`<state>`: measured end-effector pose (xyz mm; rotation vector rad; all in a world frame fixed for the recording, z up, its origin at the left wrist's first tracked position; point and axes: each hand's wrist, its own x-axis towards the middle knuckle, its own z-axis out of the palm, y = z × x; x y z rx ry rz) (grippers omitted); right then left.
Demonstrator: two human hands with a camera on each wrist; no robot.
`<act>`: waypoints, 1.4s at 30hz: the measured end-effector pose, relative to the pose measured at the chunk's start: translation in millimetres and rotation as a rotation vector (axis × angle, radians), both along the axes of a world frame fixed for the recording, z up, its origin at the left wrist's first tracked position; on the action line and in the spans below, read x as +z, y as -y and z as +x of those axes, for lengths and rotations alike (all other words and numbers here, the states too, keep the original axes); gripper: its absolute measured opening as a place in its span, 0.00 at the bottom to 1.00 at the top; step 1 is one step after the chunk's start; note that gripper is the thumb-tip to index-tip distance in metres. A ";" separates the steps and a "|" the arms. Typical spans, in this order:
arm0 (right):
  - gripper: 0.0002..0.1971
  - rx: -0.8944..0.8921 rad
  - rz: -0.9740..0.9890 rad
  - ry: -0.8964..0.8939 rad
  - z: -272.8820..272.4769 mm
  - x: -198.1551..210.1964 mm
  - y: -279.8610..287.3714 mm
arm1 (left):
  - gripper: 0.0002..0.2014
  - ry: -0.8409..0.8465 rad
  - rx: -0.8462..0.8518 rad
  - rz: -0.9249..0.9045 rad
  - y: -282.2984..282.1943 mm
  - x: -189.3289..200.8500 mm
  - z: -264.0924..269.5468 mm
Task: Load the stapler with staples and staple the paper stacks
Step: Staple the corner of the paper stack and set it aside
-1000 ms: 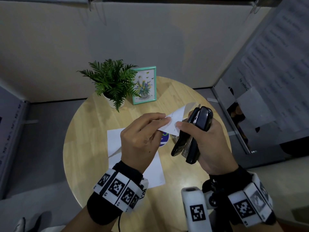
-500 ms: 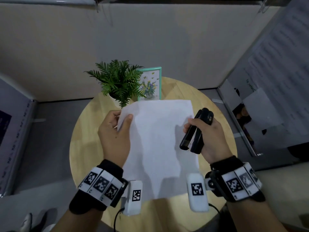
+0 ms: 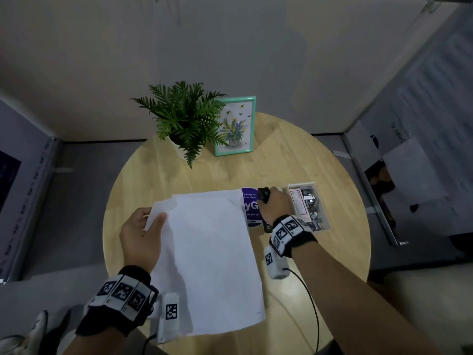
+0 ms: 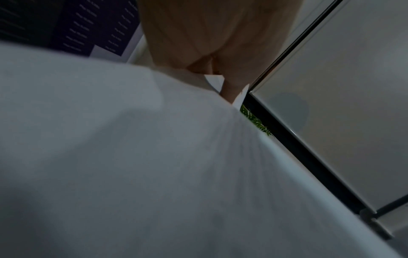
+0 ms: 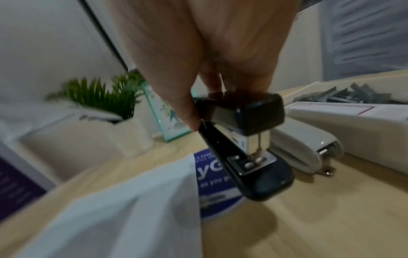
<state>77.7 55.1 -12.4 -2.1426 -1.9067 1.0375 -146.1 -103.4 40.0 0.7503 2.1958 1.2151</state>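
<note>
Round wooden table (image 3: 158,180): plant (image 3: 184,119), picture frame (image 3: 235,125), staple tray (image 3: 311,207), white stapler (image 5: 307,153).

A: What is lost to sight here?

B: In the head view the paper stack (image 3: 210,254) covers the counter (image 3: 158,180) beneath it and much of the purple sticker (image 3: 251,204); the right hand (image 3: 275,207) hides most of the black stapler (image 3: 263,194).

A: And the wrist views?

B: The left one is nearly all paper (blurred), with the left hand (image 4: 212,40) cut off at the top; the staples (image 5: 362,95) in the right one are too smeared to count.
</note>
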 end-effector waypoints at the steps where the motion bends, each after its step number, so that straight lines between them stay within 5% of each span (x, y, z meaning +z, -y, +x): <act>1: 0.16 0.036 -0.013 0.048 -4.0 -9.8 -2.1 | 0.05 0.001 0.006 -0.002 -0.1 0.8 -0.7; 11: 0.19 0.264 -0.015 0.370 -12.8 -36.9 -12.9 | 0.05 -0.023 0.029 0.023 -10.4 7.1 -3.0; 16: 0.20 0.099 0.071 -0.137 -7.3 3.0 -2.2 | 0.04 0.075 0.066 0.083 -10.1 8.3 -4.2; 20: 0.24 -0.143 -0.550 -0.802 4.5 51.9 32.9 | 0.02 0.142 0.116 0.160 -6.1 18.7 -5.7; 23: 0.17 0.117 -0.705 -0.854 13.0 60.4 64.9 | 0.02 0.169 0.188 0.206 -0.5 27.6 -13.4; 26: 0.16 0.183 -0.582 -0.768 -0.5 52.3 87.9 | 0.04 0.257 0.211 0.219 10.4 30.5 -25.3; 30: 0.09 0.035 -0.367 -0.784 -47.6 51.0 107.3 | 0.03 0.327 0.025 0.119 37.8 35.5 -52.9; 36: 0.06 0.022 -0.152 -0.776 -167.0 76.8 143.7 | 0.09 0.138 -0.230 -0.085 84.1 49.4 -126.8; 42: 0.26 0.103 -0.244 -0.776 -302.8 41.4 215.3 | 0.20 -0.138 -0.135 -0.226 127.8 51.9 -224.7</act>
